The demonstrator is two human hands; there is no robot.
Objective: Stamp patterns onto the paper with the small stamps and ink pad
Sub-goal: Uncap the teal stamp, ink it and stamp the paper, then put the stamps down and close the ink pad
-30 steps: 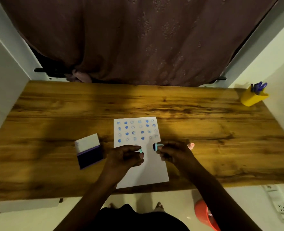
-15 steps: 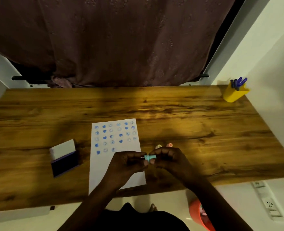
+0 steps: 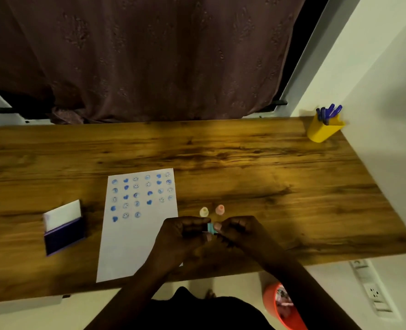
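A white sheet of paper (image 3: 135,236) lies on the wooden desk (image 3: 244,167), its upper part covered with rows of blue stamped hearts and smiley faces. An open ink pad (image 3: 64,228) with a white lid and dark purple pad sits to its left. My left hand (image 3: 180,234) and my right hand (image 3: 238,231) meet just right of the paper's edge, both pinching one small teal stamp (image 3: 211,228) between their fingertips. A cream stamp (image 3: 204,211) and a pink stamp (image 3: 220,209) stand upright on the desk just beyond my hands.
A yellow pen holder (image 3: 323,131) with blue pens stands at the desk's far right corner against the white wall. A dark curtain hangs behind the desk. An orange bin (image 3: 280,306) and a wall socket strip (image 3: 370,289) sit below the desk's near right edge.
A second ago my hands held separate teal pieces apart over the paper. They have come together on one teal stamp, right of the paper. The camera view shifted, revealing the cream and pink stamps.
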